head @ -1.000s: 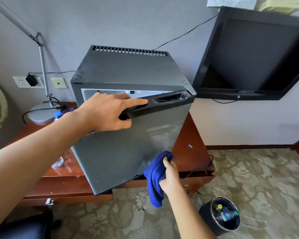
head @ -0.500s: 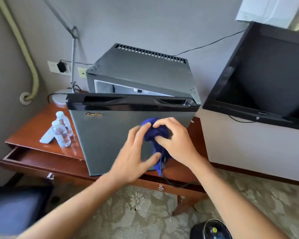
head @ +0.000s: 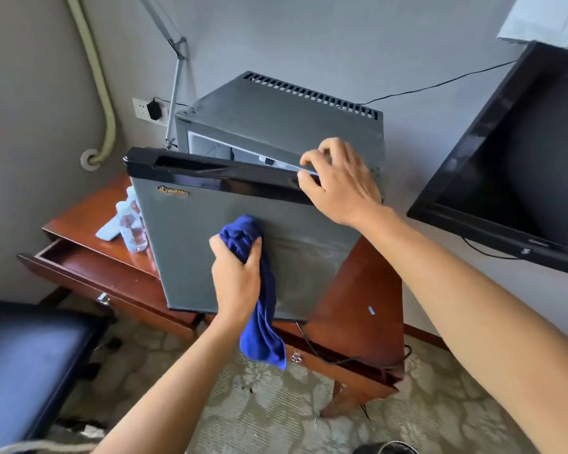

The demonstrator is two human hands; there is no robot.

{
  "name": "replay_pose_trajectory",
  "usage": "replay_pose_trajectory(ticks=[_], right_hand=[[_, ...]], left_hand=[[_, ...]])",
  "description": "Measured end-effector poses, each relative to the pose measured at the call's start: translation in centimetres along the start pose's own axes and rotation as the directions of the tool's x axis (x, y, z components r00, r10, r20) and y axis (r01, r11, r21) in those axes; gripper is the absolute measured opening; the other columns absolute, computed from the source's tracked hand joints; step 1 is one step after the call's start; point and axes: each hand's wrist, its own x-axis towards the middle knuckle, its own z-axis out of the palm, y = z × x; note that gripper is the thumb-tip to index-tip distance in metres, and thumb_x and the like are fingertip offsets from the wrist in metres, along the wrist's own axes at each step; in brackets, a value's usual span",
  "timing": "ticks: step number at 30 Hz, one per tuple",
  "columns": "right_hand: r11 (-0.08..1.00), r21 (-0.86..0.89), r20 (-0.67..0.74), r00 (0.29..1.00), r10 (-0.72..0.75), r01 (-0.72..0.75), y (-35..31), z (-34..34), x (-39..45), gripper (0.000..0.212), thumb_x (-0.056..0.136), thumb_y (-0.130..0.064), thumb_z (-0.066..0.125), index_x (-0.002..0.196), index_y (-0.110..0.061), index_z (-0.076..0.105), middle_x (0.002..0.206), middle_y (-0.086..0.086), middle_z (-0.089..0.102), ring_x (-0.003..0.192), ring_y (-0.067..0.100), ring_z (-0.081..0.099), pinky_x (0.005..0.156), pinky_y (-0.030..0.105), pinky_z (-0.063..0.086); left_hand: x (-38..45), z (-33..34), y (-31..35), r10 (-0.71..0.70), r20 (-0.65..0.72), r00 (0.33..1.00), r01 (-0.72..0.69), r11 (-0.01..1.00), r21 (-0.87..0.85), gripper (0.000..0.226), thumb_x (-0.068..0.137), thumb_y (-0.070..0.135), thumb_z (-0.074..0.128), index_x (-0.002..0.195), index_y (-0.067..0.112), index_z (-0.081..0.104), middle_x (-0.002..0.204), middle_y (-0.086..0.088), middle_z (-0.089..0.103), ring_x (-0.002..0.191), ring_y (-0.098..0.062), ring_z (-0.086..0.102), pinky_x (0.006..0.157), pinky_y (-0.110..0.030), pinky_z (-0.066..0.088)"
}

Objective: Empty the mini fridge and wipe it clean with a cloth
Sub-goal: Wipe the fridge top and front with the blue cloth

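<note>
The grey mini fridge stands on a wooden desk, its door swung partly open so a strip of white interior shows behind it. My left hand grips a bunched blue cloth and presses it against the door's grey front; the cloth's tail hangs below the door. My right hand holds the door's black top edge near its right end, fingers curled over it.
Two small water bottles and a white remote stand on the desk left of the door, above an open drawer. A black TV hangs at right. A dark chair sits lower left, a desk lamp arm behind the fridge.
The blue cloth passed from my right hand to my left, which now presses it on the door. My right hand moved up to the door's top edge. The door swung wider.
</note>
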Motion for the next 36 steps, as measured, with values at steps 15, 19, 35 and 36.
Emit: replay_pose_trajectory(ticks=[15, 19, 35, 36], right_hand=[[0.996, -0.056, 0.343, 0.936, 0.084, -0.069, 1.7, -1.0, 2.5, 0.071, 0.095, -0.076, 0.021, 0.157, -0.043, 0.023, 0.166, -0.009, 0.022, 0.152, 0.02, 0.018, 0.122, 0.046, 0.019], [0.997, 0.016, 0.352, 0.934, 0.059, -0.069, 3.3, -1.7, 3.4, 0.066, 0.092, -0.08, 0.023, 0.15, -0.051, 0.032, 0.157, -0.016, 0.033, 0.148, 0.018, 0.024, 0.118, 0.045, 0.02], [0.971, 0.0, 0.438, 0.873, 0.215, -0.239, 3.3, -0.7, 3.3, 0.094, 0.07, -0.101, 0.015, 0.154, -0.058, 0.008, 0.17, -0.009, 0.001, 0.157, 0.025, -0.004, 0.122, 0.06, -0.003], [0.97, 0.004, 0.437, 0.873, 0.215, -0.242, 3.4, -0.7, 3.2, 0.093, 0.071, -0.1, 0.015, 0.154, -0.058, 0.009, 0.17, -0.01, 0.001, 0.157, 0.025, -0.004, 0.122, 0.06, -0.003]], left_hand=[[-0.4, 8.6, -3.9, 0.613, 0.25, 0.749, -0.648, 0.6, 0.469, 0.055, 0.096, 0.041, 0.052, 0.145, 0.019, 0.038, 0.121, -0.016, 0.037, 0.079, -0.045, 0.061, 0.054, -0.043, 0.052], [4.0, 5.7, -4.3, 0.696, 0.084, 0.713, -0.604, 0.548, 0.579, 0.054, 0.097, 0.032, 0.056, 0.149, 0.024, 0.041, 0.122, -0.024, 0.046, 0.085, -0.043, 0.054, 0.069, -0.05, 0.051], [0.5, 12.6, -12.3, 0.457, 0.778, 0.431, -0.881, 0.4, 0.253, 0.105, 0.072, 0.071, 0.073, 0.159, 0.032, 0.031, 0.131, 0.004, 0.051, 0.08, -0.015, 0.063, 0.086, -0.032, 0.05], [1.3, 13.8, -14.0, 0.407, 0.819, 0.404, -0.895, 0.36, 0.263, 0.126, 0.06, 0.083, 0.075, 0.163, 0.031, 0.023, 0.141, 0.026, 0.046, 0.096, 0.009, 0.058, 0.108, -0.025, 0.039]])
